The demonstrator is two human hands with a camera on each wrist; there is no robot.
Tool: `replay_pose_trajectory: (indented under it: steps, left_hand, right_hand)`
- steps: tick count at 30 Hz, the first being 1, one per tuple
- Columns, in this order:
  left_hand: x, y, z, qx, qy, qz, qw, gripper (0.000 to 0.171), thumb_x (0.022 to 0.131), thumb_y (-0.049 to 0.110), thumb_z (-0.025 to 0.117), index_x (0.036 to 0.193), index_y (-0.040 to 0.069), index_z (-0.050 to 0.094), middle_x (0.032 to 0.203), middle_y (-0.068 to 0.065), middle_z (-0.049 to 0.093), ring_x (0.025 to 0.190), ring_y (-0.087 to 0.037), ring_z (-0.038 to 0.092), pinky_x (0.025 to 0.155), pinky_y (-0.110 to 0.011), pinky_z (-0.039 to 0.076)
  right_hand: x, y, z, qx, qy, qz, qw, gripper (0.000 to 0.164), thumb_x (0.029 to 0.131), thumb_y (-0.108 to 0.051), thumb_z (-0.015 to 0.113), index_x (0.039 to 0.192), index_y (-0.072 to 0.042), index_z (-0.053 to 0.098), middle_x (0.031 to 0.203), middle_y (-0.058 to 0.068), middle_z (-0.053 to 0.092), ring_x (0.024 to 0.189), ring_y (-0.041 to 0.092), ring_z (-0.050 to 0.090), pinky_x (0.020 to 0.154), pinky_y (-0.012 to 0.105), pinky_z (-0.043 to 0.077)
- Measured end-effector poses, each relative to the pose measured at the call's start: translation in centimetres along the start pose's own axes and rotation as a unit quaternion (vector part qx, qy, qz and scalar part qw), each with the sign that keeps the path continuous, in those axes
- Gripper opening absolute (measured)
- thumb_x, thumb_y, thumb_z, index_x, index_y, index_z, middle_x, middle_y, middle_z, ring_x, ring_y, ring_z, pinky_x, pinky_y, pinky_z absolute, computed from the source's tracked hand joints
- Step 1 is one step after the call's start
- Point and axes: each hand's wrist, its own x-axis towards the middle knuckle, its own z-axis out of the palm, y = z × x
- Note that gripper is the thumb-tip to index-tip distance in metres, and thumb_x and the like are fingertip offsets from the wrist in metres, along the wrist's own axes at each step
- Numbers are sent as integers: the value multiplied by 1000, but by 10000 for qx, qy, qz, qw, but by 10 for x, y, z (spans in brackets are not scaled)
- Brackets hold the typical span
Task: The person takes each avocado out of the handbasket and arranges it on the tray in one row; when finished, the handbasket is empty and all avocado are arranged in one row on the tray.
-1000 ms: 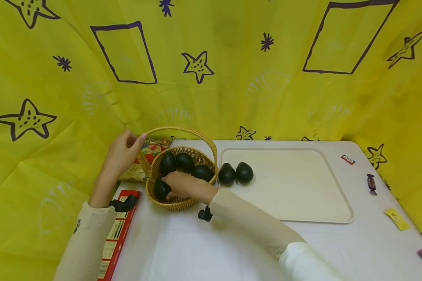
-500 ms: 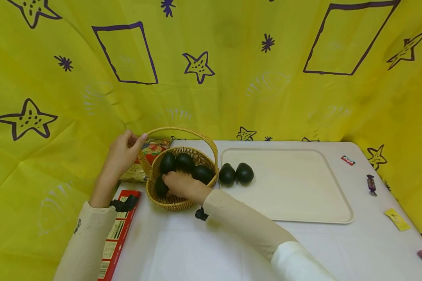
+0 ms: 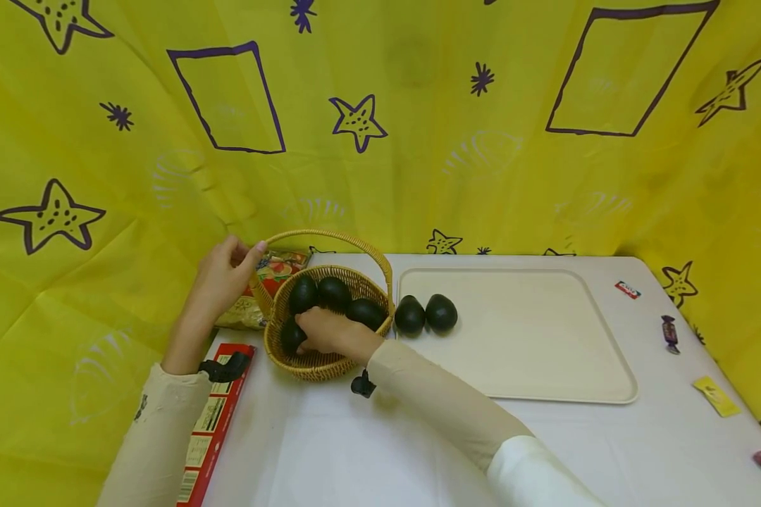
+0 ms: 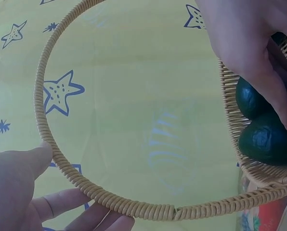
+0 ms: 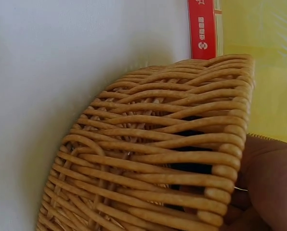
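Observation:
My left hand [image 3: 225,274] holds the arched handle [image 4: 148,211] of a wicker basket [image 3: 320,372], thumb on one side and fingers on the other. Inside the basket my right hand [image 3: 330,331] grips a dark green avocado [image 3: 292,336] near the left wall. Several more avocados [image 3: 334,292] lie in the basket beside and behind that hand. In the left wrist view the right hand [image 4: 259,53] reaches down over the avocados [image 4: 268,139]. The basket wall [image 5: 148,144] hides most of the right hand in the right wrist view.
Two avocados [image 3: 440,313] sit at the left edge of a cream tray [image 3: 520,391]. A red box [image 3: 212,429] lies left of the basket, with colourful packets [image 3: 282,267] behind it. Wrapped sweets [image 3: 670,333] are scattered along the right side. A yellow curtain [image 3: 418,190] hangs behind.
My right forearm has shifted slightly left, and its hand stays at the same avocado in the basket. The left hand, basket and tray hold their places.

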Motion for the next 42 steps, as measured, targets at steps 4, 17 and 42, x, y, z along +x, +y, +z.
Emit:
replay_pose_trajectory:
  steps: [4, 17, 42]
  left_hand:
    - [0, 0, 0, -10, -19, -19, 10000, 59, 109, 59, 46, 114, 1, 57, 116, -22, 63, 103, -37, 58, 83, -48, 46]
    - [-2, 1, 1, 30, -17, 24, 10000, 60, 109, 59, 45, 116, 0, 57, 116, -23, 63, 101, -37, 59, 81, -48, 47]
    - [-3, 1, 0, 33, -39, 38, 10000, 61, 109, 59, 44, 115, -1, 56, 121, -26, 60, 111, -43, 57, 88, -57, 48]
  right_hand:
    - [-2, 0, 0, 101, -46, 44, 9999, 70, 101, -38, 73, 157, -6, 48, 151, 10, 60, 135, 22, 61, 107, 29, 52]
    - [-23, 13, -3, 612, -29, 104, 9981, 71, 103, -35, 71, 160, -4, 43, 157, 15, 53, 145, 27, 51, 116, 34, 45]
    - [-137, 50, -23, 1951, 1420, -534, 9690, 75, 103, -29, 73, 162, 0, 36, 164, 15, 44, 151, 27, 44, 119, 40, 41]
